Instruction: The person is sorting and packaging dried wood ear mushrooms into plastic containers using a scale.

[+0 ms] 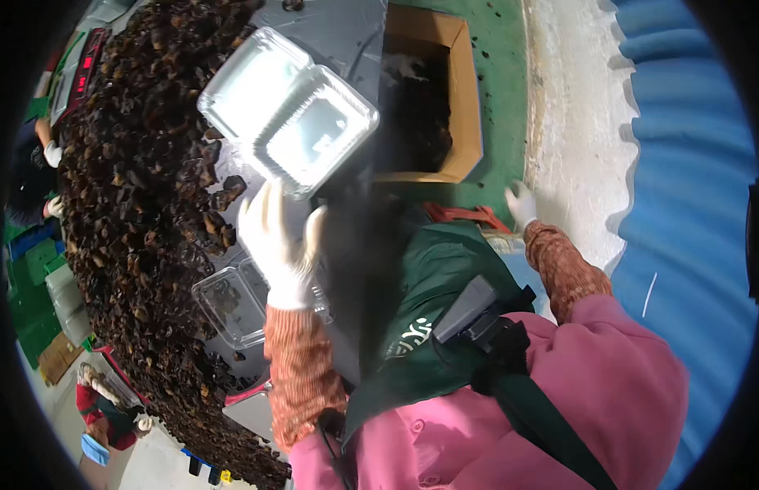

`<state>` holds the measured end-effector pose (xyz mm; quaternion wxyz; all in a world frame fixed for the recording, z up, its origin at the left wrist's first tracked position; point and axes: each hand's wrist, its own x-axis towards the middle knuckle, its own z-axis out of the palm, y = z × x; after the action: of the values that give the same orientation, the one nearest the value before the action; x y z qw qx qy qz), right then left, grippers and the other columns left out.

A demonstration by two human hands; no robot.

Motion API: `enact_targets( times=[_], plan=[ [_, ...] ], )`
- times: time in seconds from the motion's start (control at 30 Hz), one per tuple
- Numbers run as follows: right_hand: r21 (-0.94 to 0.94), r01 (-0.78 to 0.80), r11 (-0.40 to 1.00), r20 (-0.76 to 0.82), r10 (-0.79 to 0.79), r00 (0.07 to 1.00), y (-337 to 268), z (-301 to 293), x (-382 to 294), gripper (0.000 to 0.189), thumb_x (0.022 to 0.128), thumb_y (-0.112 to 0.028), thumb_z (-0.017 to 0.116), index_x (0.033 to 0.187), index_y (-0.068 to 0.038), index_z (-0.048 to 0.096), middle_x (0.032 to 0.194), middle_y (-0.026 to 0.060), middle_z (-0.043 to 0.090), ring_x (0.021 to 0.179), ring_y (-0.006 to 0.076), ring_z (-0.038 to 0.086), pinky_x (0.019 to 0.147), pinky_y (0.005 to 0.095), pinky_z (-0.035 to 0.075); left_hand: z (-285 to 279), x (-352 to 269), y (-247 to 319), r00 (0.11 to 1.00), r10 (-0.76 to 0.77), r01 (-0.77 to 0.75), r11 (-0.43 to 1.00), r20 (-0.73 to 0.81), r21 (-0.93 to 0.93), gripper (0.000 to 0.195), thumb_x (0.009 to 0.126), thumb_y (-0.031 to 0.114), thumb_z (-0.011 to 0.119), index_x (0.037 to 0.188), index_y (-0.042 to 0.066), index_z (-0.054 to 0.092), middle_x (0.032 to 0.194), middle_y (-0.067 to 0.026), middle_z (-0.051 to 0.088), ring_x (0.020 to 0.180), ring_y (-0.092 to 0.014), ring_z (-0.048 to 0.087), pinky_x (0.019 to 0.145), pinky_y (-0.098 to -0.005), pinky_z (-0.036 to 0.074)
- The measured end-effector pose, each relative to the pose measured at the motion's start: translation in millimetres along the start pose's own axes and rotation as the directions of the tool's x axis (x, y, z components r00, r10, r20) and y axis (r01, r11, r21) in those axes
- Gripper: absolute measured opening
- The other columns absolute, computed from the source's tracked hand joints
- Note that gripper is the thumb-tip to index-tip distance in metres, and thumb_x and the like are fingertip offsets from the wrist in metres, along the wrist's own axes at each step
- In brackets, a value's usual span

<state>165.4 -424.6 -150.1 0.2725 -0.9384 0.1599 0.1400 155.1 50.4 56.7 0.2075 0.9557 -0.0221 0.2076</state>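
My left hand [278, 242], in a white glove, reaches over the table with its thumb spread. Its fingertips meet the near edge of a bright stack of clear plastic clamshell containers [321, 131], lids folded open. Below that hand, partly hidden by my forearm, another open clear clamshell [232, 306] lies on the table. To the left spreads a large heap of dark brown, wet-looking wood ear fungus [146, 159]. My right hand [521, 205], also gloved, is out at my side above the floor by the wall and seems to hold nothing.
A cardboard box [465, 98] with dark contents stands right of the table. A red plastic stool [468, 214] is near my right hand. A scale with a red display [82, 70] stands far left. Two other people [33, 171] work beyond the heap. Blue corrugated sheeting [691, 184] covers the right.
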Motion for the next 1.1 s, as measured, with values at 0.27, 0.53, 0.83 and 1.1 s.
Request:
enact_targets(
  times=[0.27,0.53,0.83,1.1],
  plan=[
    [-0.591,-0.398,0.702,0.183,0.598,0.781,63,24,-99,0.089,0.084,-0.072,0.037,0.145,-0.008,0.041,0.152,0.0294,0.028,0.145,0.0407,0.019,0.117,0.0547,0.008,-65,-192,35,0.848,-0.530,0.530,0.846,-0.015,0.054,0.041,0.099,0.010,0.050,0.137,-0.004,0.044,0.134,-0.0197,0.048,0.125,-0.033,0.046,0.109,-0.0431,0.033],
    [-0.620,0.328,0.713,0.582,0.138,0.801,-40,82,-103,0.065,0.095,-0.055,0.034,0.133,-0.005,0.054,0.136,0.0189,0.054,0.131,0.0365,0.045,0.112,0.0570,0.021,-68,-261,76,0.657,-0.748,0.747,0.663,-0.096,-0.051,0.035,0.098,0.008,0.050,0.129,-0.007,0.050,0.126,-0.0199,0.054,0.117,-0.032,0.053,0.103,-0.0413,0.041],
    [0.022,0.680,0.733,0.793,-0.427,0.435,-32,90,-20,0.027,0.094,-0.017,0.049,0.111,-0.005,0.066,0.104,0.0137,0.068,0.097,0.0289,0.063,0.084,0.0376,0.050,2,-512,194,-0.239,-0.891,0.913,-0.341,0.387,-0.223,0.034,0.099,0.024,0.047,0.082,0.002,0.066,0.069,-0.0035,0.062,0.060,-0.010,0.055,0.056,-0.0251,0.043],
    [0.079,-0.288,0.955,0.941,0.024,0.338,-46,112,76,0.026,0.094,-0.021,0.059,0.106,0.000,0.067,0.099,0.0154,0.068,0.092,0.0297,0.064,0.084,0.0301,0.049,84,-553,322,-0.583,-0.652,0.652,-0.731,0.485,-0.200,0.034,0.099,0.024,0.047,0.083,0.002,0.066,0.070,-0.0037,0.062,0.061,-0.010,0.055,0.057,-0.0252,0.044]
  ],
)
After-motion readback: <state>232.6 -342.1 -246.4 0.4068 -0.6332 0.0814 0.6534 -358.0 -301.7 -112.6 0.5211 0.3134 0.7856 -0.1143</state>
